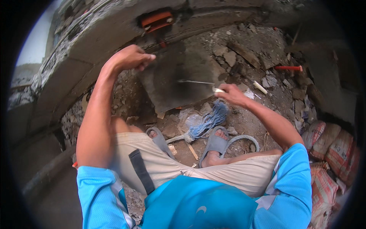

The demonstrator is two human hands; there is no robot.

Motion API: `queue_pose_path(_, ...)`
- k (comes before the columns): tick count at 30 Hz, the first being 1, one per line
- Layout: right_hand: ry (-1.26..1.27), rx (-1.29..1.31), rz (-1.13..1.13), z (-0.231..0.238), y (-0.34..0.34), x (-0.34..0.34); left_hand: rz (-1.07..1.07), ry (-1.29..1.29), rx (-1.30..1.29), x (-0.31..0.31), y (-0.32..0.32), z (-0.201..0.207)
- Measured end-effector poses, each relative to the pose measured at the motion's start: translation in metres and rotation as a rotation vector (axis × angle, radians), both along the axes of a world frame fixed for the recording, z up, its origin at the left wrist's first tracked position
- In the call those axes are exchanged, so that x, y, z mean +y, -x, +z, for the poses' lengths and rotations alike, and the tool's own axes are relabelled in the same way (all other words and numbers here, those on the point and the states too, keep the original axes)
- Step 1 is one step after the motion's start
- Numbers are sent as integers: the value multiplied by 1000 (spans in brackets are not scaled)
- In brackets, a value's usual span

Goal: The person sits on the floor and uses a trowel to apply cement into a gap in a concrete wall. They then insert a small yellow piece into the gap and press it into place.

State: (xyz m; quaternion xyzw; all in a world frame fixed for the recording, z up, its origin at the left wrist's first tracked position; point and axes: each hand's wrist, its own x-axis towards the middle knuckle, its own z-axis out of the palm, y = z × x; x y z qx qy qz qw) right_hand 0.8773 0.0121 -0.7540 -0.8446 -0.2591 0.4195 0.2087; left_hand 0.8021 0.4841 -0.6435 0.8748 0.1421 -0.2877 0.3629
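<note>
My right hand (230, 94) is closed round the pale handle of a trowel (196, 82). Its thin metal blade, seen nearly edge-on, points left over a dark grey flat board (167, 91) with a wet-looking smear. My left hand (133, 58) is raised at the board's far left corner, near the concrete beam (87, 49). Its fingers are curled together, and I cannot make out what, if anything, lies in them. Beyond that hand, an orange hollow block (157, 21) is set in a dark recess of the beam. A thin line (179, 38) runs along the beam's face.
Rubble and broken slabs (230, 58) cover the ground beyond the board. An orange pipe (288, 68) and a short white tube (260, 87) lie at the right. A frayed blue-and-white rope (209, 122) lies by my sandalled feet. Filled woven sacks (331, 145) are piled at the right.
</note>
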Motion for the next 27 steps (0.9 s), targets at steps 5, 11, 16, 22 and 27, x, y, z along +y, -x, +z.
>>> queue_pose_path(5, -85, 189, -388, 10, 63, 37, -197, -120, 124, -39, 7, 26)
queue_pose_path(11, -362, 262, -612, 43, 66, 81, -481, -277, 98, -139, 27, 64)
queue_pose_path(16, -635, 347, -711, 80, 80, 126, 1, 158, 179, -154, 31, 21)
queue_pose_path(22, -686, 125, -643, 94, 87, 125, 407, 588, 177, -182, 40, 15)
queue_pose_path(27, -632, 93, -533, 109, 83, 106, 486, 789, 232, -186, 33, 8)
